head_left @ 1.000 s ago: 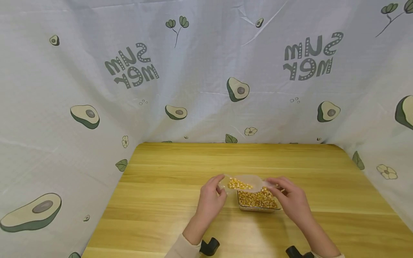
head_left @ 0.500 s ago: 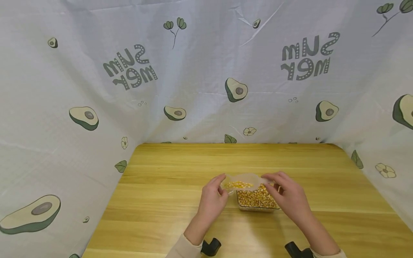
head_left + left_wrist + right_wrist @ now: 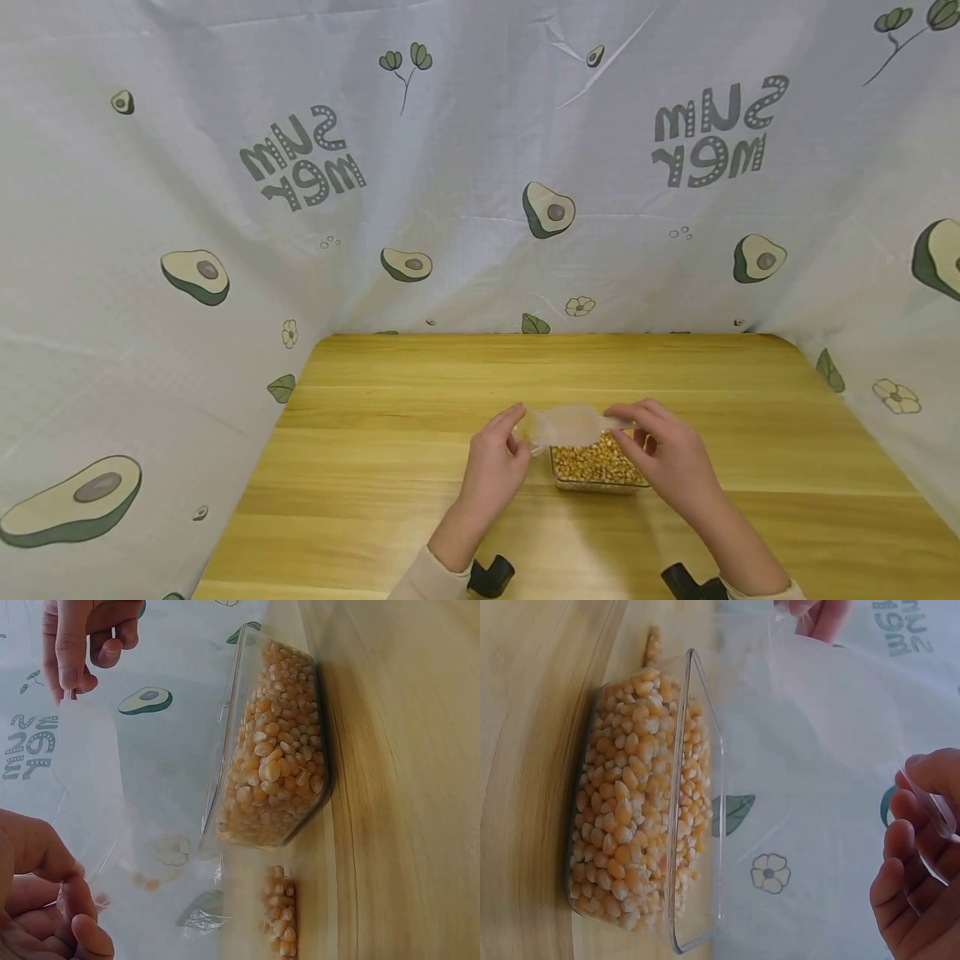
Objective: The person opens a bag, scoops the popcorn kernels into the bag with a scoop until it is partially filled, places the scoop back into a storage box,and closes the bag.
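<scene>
My right hand (image 3: pixel 675 454) grips the handle of a translucent white scoop (image 3: pixel 573 425), level with the left hand. The scoop's wide end reaches into the mouth of a clear plastic bag (image 3: pixel 206 919), and no kernels show on it in the head view. My left hand (image 3: pixel 495 458) pinches the bag's upper edge; most of the bag is hidden behind this hand in the head view. In the left wrist view a small heap of corn kernels (image 3: pixel 280 919) lies low in the bag. Below the scoop stands a rectangular glass container (image 3: pixel 681 750) filled with corn kernels (image 3: pixel 622 802).
The container rests on a wooden table (image 3: pixel 390 433). A white curtain (image 3: pixel 465 167) printed with avocados surrounds the table's back and sides. Black wrist mounts (image 3: pixel 491 577) sit under both forearms.
The scoop has tipped toward the left hand. Its kernels slid down toward the bag and are out of sight in the head view. Both hands stay nearly in place.
</scene>
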{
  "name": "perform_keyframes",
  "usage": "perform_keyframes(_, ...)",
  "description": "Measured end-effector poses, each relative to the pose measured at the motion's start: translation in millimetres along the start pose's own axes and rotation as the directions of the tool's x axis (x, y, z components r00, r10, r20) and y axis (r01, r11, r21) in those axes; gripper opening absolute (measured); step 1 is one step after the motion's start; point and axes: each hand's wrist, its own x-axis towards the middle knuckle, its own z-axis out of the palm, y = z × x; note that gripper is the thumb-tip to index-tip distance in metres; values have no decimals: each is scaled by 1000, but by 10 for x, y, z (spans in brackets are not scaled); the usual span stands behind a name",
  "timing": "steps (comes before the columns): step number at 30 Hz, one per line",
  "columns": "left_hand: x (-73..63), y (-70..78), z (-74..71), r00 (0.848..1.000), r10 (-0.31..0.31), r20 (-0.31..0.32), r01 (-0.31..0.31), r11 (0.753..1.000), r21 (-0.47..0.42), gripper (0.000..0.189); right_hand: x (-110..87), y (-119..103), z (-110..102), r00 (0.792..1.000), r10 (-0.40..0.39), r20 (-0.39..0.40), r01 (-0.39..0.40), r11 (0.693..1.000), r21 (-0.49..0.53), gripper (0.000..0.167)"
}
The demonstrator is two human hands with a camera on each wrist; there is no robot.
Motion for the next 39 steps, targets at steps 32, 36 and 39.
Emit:
perform_keyframes(32,9,60,-97,1000,-27,16,29,994,-107,51,-212,232,-39,960,281,-8,-267,920,288,24)
perform_keyframes(36,9,39,-110,997,-64,35,69,986,-153,50,-278,300,-42,935,354,-7,-333,886,323,24)
perform_keyframes(39,6,9,-102,998,-53,32,58,987,-149,49,-337,364,-45,921,391,-2,-373,882,289,23)
